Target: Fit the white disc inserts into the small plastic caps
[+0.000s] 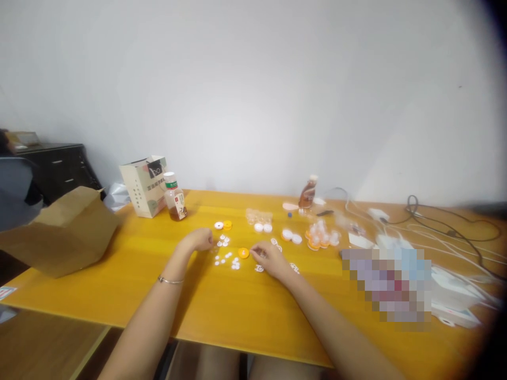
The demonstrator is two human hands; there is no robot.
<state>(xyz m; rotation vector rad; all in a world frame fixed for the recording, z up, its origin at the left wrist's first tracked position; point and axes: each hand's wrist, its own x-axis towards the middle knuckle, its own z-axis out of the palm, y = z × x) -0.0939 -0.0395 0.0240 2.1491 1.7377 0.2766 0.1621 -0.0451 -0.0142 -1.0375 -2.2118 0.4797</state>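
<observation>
My left hand [201, 239] is closed with its fingers curled, beside several small white pieces with raised centres [224, 240]. Anything in its grip is too small or hidden to make out. Across from it, my right hand [269, 258] has thumb and fingers pinched together at the right edge of an orange disc [243, 253] with a whitish centre. What the pinch holds, if anything, cannot be made out. Small white round pieces [235, 263] lie in front of the disc. White openwork pieces [259, 268] lie around my right hand, partly hidden by it.
Behind my hands are a white and an orange disc [227, 225], clear cups [259, 216] and clustered orange-and-white parts [321, 235]. A drink bottle [174, 198], carton bag [144, 187] and brown paper bag [59, 232] stand left. A brown bottle [308, 194] and cables [447, 232] are right.
</observation>
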